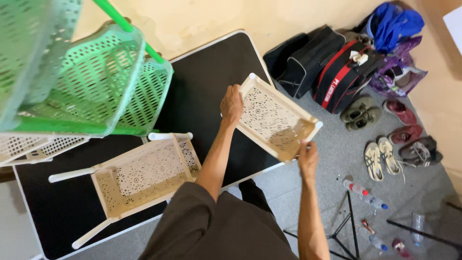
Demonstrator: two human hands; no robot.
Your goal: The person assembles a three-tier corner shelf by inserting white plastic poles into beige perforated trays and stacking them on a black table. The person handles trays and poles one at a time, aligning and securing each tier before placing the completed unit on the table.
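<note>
Both my hands hold a cream plastic shelf tray (274, 118) with a cut-out flower pattern, tilted in the air over the right edge of a black table (207, 86). My left hand (232, 105) grips its left long side. My right hand (307, 159) grips its near right corner. On the table lies a partly built cream rack (144, 173) with another patterned tray and white leg tubes. Green perforated trays (101, 82) on a green pole stand at the upper left.
Black and red bags (332, 67) and a blue cloth (394, 21) lie against the wall. Several shoes and sandals (385, 139) sit on the grey floor, with plastic bottles (365, 192) and a black tripod leg (349, 221) near my right side.
</note>
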